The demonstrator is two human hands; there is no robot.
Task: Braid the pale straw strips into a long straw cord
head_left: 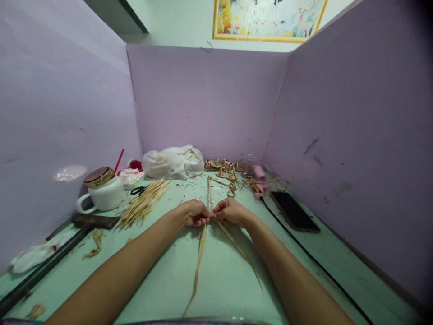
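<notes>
My left hand and my right hand meet at the middle of the green table, fingers closed in a pinch on a thin twisted straw cord. The cord runs away from me beyond the fingertips, then bends toward the right. Two flat straw strands trail back toward me: the left strand comes from under my left hand, the right strand from under my right hand. The exact spot where the fingers grip is partly hidden.
At left lie a straw bundle, scissors, a lidded white mug and a dark-handled tool. A white plastic bag and tangled cords sit at the back. A phone and black cable are right. Purple partitions enclose the table.
</notes>
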